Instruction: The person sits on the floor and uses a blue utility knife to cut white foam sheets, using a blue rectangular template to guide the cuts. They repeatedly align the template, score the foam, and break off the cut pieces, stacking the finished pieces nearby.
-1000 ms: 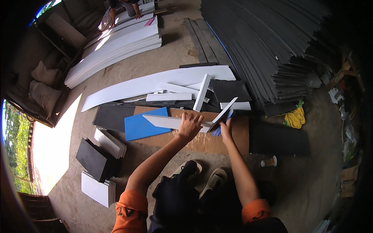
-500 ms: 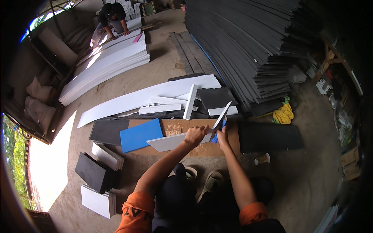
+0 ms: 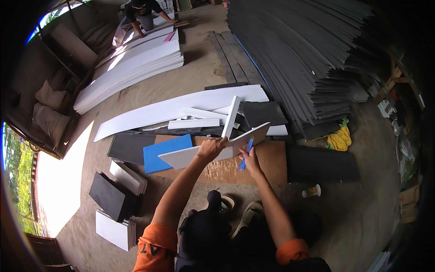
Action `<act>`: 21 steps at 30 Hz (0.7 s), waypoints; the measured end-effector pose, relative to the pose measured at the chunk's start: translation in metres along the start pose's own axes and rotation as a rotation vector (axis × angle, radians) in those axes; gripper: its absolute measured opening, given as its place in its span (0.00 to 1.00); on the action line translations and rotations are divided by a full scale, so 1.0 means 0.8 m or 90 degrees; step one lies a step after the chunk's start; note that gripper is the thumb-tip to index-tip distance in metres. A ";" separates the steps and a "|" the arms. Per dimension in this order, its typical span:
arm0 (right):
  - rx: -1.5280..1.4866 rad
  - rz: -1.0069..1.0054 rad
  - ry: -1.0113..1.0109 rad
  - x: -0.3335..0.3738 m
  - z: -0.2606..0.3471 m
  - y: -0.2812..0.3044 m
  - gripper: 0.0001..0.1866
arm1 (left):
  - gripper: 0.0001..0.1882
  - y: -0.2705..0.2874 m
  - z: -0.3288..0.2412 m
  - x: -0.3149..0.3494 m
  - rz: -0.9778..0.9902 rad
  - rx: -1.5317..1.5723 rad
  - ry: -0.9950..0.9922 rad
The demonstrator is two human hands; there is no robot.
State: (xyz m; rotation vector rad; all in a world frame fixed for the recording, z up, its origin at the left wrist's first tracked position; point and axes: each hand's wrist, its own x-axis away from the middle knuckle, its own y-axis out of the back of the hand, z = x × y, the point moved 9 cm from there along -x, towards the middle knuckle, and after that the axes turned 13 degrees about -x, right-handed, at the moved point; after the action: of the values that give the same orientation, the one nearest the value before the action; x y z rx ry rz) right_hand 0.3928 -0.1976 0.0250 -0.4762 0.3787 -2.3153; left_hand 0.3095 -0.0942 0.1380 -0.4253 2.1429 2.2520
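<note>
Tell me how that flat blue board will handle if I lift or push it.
The blue board is probably fairly stiff, since its edges run straight. It may be light for its size, as its edge looks thin. Pushed, it would likely slide rather than roll, because it lies flat.

Dusty concrete floor (image 3: 195, 75), bright sunlight patch (image 3: 61, 186) at left, green foliage (image 3: 19, 181) beyond

Hands (image 3: 212, 149) (image 3: 252, 164) grip a pale board (image 3: 183, 158) (left) and blue tool (image 3: 249, 145) (right).
</note>
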 end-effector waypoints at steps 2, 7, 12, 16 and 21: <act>-0.022 0.021 0.057 0.014 0.014 0.003 0.18 | 0.15 -0.004 0.002 -0.004 0.033 0.020 0.029; -0.137 -0.043 0.007 0.062 0.040 0.003 0.16 | 0.16 -0.002 0.006 0.007 0.000 -0.008 0.037; -0.108 0.003 -0.030 0.083 0.058 -0.014 0.14 | 0.16 -0.005 0.006 0.001 0.033 -0.008 0.040; 0.057 0.071 0.016 0.090 0.081 -0.030 0.15 | 0.15 -0.001 0.004 0.000 0.024 0.005 0.040; 0.553 -0.101 0.228 0.101 0.121 -0.052 0.13 | 0.14 0.002 0.004 0.003 0.047 -0.016 0.058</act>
State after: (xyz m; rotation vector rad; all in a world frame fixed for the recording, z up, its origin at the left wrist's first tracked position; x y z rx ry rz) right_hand 0.3565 -0.2389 0.1463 0.3489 -0.5212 -2.4365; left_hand 0.3064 -0.0916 0.1388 -0.4654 2.2102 2.3443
